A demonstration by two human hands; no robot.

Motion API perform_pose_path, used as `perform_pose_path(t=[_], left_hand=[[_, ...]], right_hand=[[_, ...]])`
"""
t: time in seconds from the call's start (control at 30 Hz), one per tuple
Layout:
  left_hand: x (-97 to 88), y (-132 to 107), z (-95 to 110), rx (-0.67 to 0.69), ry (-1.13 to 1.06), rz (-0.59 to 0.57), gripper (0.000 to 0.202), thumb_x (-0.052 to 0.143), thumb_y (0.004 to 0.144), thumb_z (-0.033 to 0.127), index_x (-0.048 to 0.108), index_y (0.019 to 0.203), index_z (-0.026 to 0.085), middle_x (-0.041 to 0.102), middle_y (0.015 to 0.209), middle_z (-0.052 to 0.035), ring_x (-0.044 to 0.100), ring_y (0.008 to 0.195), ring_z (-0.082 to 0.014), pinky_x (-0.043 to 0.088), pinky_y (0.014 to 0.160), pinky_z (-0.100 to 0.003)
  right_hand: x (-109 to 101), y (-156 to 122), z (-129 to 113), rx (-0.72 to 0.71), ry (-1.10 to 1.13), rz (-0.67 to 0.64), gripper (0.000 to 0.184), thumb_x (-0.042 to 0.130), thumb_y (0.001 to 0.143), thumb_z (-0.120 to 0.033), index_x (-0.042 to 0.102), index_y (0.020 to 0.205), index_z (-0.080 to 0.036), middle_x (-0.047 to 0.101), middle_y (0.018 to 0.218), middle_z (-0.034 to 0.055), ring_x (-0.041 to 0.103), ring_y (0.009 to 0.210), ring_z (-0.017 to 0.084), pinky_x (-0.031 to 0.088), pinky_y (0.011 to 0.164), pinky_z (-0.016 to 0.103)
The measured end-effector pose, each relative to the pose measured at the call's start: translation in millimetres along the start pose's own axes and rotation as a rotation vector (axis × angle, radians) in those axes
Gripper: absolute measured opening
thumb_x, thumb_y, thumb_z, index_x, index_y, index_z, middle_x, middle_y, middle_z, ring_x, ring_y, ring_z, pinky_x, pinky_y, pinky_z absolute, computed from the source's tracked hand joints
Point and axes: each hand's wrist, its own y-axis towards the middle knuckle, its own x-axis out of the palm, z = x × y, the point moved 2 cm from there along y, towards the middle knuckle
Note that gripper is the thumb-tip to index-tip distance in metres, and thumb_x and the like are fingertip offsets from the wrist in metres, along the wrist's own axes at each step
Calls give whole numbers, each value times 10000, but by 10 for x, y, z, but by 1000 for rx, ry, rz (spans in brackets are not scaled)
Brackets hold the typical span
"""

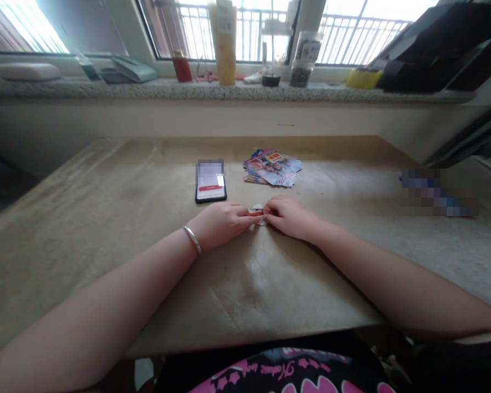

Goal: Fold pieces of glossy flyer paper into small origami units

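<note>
Between six and seven o'clock from the card pile (273, 167), the small red-and-white paper (256, 214), gripped by the fingers of the left hand (225, 222) and right hand (289, 216), is best steadied low over the bench (213, 284) and worked evenly.

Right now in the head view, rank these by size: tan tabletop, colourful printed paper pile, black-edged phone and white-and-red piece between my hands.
1. Tabletop
2. Paper pile and phone: too close to rank
3. White-and-red piece, partly covered
</note>
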Motion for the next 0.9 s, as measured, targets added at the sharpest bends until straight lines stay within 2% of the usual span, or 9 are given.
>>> perform_pose_path(t=[0.07, 0.17, 0.37, 0.47, 0.53, 0.7, 0.9], left_hand=[[3, 16, 10, -8, 12, -27, 289, 443, 938, 202, 592, 1186, 211, 647, 829, -35, 577, 689, -115, 452, 653, -225], [12, 34, 24, -16, 21, -45, 285, 441, 941, 207, 593, 1182, 202, 641, 819, -35, 581, 702, -126, 453, 648, -232], [24, 45, 58, -43, 34, -6, 246, 451, 940, 214, 638, 1098, 188, 601, 771, -30, 546, 660, -125, 422, 598, -239], [17, 51, 70, -51, 37, -7, 236, 457, 939, 210, 642, 1083, 188, 590, 758, -27, 540, 657, -124, 415, 596, -242], [4, 57, 74, -58, 37, -15, 222, 476, 930, 198, 644, 1073, 193, 589, 759, -24, 540, 660, -123, 413, 601, -241], [-3, 58, 69, -67, 49, -27, 202, 516, 914, 201, 649, 1067, 205, 605, 786, -20, 545, 672, -125, 406, 605, -240], [46, 45, 49, -63, 29, -8, 229, 533, 907, 200, 634, 1112, 219, 604, 794, -18, 543, 693, -136, 404, 605, -243]], right_hand=[[-8, 11, 6, 2, -14, -1, 126, 530, 797, -174, 609, 700, -170, 625, 736, 50, 543, 766, 171, 386, 720, 267], [-9, 20, 22, 49, 16, -3, 122, 539, 787, -173, 615, 692, -169, 629, 715, 38, 538, 708, 153, 372, 660, 252], [-11, 4, 72, 98, 139, -6, 80, 590, 765, -191, 621, 695, -168, 595, 635, -9, 491, 581, 103, 320, 554, 217], [-10, -6, 111, 68, 206, 5, 40, 613, 759, -202, 621, 746, -165, 568, 627, -28, 474, 571, 92, 317, 544, 204], [-8, -13, 131, -2, 230, 25, 50, 612, 767, -214, 624, 777, -167, 545, 634, -34, 464, 574, 90, 320, 547, 199], [-11, -43, 123, -141, 79, 64, 115, 563, 806, -227, 669, 812, -182, 602, 761, 15, 530, 680, 116, 352, 619, 217], [-46, -80, 25, -191, -157, 60, 178, 513, 845, -262, 677, 832, -192, 640, 824, 57, 557, 732, 160, 354, 650, 254]])
